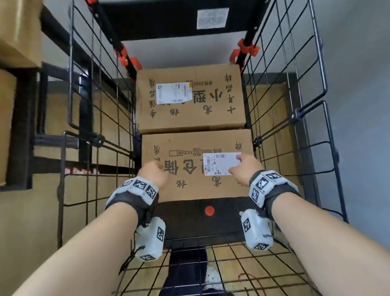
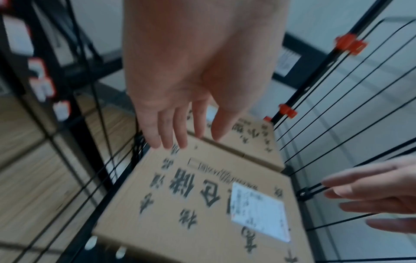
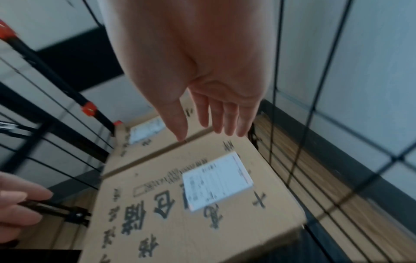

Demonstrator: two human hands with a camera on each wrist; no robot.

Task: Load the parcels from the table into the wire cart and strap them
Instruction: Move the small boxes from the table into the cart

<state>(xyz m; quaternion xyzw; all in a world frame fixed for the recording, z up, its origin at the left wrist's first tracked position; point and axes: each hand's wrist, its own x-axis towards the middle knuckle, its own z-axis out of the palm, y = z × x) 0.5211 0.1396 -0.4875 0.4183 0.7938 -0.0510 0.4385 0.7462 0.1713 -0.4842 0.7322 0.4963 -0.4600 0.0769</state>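
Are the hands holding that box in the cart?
No. The left hand and right hand hang open above the near box, fingers straight, holding nothing.

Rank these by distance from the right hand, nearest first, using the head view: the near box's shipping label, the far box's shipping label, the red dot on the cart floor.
From the right hand:
1. Near box's shipping label, just left of the fingers.
2. Red dot, on the cart floor, toward the person.
3. Far box's shipping label, on the box beyond.
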